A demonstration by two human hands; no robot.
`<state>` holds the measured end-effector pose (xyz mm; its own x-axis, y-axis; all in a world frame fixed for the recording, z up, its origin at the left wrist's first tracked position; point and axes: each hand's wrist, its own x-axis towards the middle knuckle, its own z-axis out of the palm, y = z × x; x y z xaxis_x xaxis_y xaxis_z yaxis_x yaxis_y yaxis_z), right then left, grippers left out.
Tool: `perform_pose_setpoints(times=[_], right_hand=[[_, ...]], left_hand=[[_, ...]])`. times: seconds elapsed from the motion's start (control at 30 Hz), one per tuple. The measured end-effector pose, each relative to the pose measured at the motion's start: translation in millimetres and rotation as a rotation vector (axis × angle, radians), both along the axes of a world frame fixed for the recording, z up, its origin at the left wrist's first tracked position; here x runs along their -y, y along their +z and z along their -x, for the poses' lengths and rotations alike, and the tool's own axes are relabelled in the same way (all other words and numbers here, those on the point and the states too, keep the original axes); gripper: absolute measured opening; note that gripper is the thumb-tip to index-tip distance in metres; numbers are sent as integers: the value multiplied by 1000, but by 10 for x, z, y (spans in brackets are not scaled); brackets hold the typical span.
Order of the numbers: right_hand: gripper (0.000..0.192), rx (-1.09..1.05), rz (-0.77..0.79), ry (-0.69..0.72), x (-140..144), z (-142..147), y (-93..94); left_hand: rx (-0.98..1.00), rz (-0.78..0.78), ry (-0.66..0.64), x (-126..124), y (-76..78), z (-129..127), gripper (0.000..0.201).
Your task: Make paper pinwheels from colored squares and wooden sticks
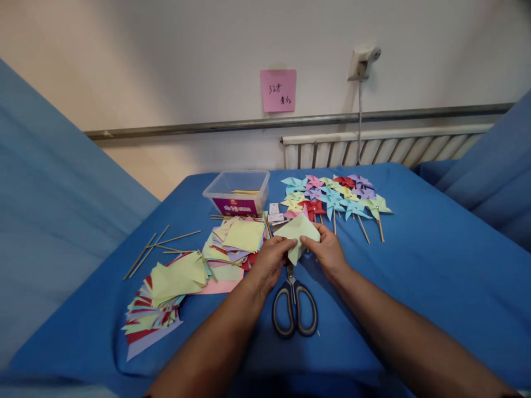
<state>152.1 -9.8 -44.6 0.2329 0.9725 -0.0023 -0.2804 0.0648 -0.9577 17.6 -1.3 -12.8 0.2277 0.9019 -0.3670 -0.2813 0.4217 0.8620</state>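
Note:
Both of my hands hold one light green paper square (299,232), folded, just above the blue table (423,260). My left hand (270,261) pinches its left edge and my right hand (327,251) pinches its right side. Black-handled scissors (294,307) lie shut on the table directly below my hands. Finished paper pinwheels (334,196) on wooden sticks lie in a cluster just beyond the paper.
Stacks of coloured paper squares (240,237) and a fanned pile (166,293) lie to the left. Loose wooden sticks (155,249) lie further left. A clear plastic box (238,192) stands behind the stacks. A radiator (381,149) and a pink note (277,90) are on the wall.

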Motion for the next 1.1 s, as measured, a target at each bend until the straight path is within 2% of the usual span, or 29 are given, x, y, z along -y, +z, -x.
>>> perform_pose_setpoints(times=[0.17, 0.27, 0.3, 0.4, 0.5, 0.6, 0.73, 0.9, 1.1], right_hand=[[46, 26, -9, 33, 1, -8, 27], [51, 84, -128, 50, 27, -18, 36], [55, 120, -197, 51, 42, -24, 43], [64, 344, -411, 32, 92, -50, 78], [57, 606, -538, 38, 131, -72, 118], [47, 745, -609, 81, 146, -76, 146], [29, 800, -631, 64, 144, -68, 163], [5, 730, -560, 33, 143, -64, 162], [12, 619, -463, 23, 150, -72, 176]], left_hand=[[11, -4, -3, -5, 7, 13, 19], [114, 58, 18, -16, 77, 48, 13], [164, 93, 22, -26, 106, 65, 17], [301, 190, 43, -66, 185, 121, 28], [372, 237, 51, -103, 228, 166, 29], [399, 233, 39, -118, 234, 187, 33], [402, 198, -17, -103, 206, 180, 35], [310, 146, -26, -60, 163, 149, 28], [139, -10, -14, -27, 129, 115, 15]])
